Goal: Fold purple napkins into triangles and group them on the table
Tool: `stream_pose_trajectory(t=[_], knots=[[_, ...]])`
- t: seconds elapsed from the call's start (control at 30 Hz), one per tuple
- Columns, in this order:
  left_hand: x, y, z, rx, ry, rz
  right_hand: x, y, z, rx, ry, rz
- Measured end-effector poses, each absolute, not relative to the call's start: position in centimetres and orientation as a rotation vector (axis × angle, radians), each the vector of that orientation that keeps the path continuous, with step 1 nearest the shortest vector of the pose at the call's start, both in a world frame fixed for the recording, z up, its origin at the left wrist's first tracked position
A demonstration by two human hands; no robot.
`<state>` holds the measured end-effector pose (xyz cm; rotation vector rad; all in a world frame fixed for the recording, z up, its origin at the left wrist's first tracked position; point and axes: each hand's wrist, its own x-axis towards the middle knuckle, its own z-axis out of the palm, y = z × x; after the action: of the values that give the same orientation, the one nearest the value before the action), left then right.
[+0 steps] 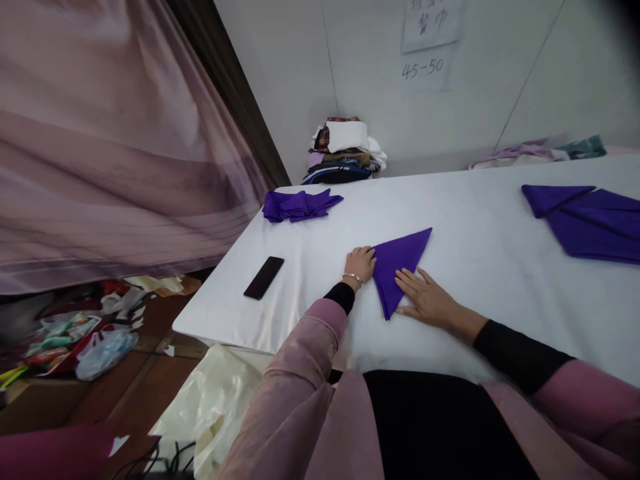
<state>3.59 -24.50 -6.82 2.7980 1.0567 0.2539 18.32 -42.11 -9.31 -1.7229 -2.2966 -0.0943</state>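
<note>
A purple cloth napkin [391,263], folded into a triangle, lies on the white-covered table [460,227] in front of me. At its left corner my left hand [361,264] has its fingers curled on the cloth's edge; the fingertips are partly hidden. My right hand [425,300] rests on the napkin's right side, fingers stretched out and flat, thumb apart near the lower point. One point of the triangle reaches up and right, beyond both hands.
A crumpled purple cloth [300,205] lies at the table's far left, with a black phone [264,277] nearer me. Folded purple cloths [590,223] are on the right. Stacked clothes [345,153] stand by the wall. A pink curtain [125,133] hangs at left, above cluttered plastic bags [105,350].
</note>
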Motion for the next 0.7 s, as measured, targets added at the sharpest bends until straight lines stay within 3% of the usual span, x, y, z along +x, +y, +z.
stream_pose_trajectory(t=[0.33,0.53,0.7], knots=[[3.6,-24.4,-6.7,2.744,1.070,0.271,18.0,-41.7,-8.9,-1.612,-2.399,-0.051],[1.4,-26.9,-5.9,2.486,1.113,0.528,18.0,-41.8,-8.9,-1.633,-2.402,-0.020],[-1.1,-31.0,-5.5,2.365,1.130,0.380,17.8,-41.7,-8.5,-1.626,-2.407,-0.043]])
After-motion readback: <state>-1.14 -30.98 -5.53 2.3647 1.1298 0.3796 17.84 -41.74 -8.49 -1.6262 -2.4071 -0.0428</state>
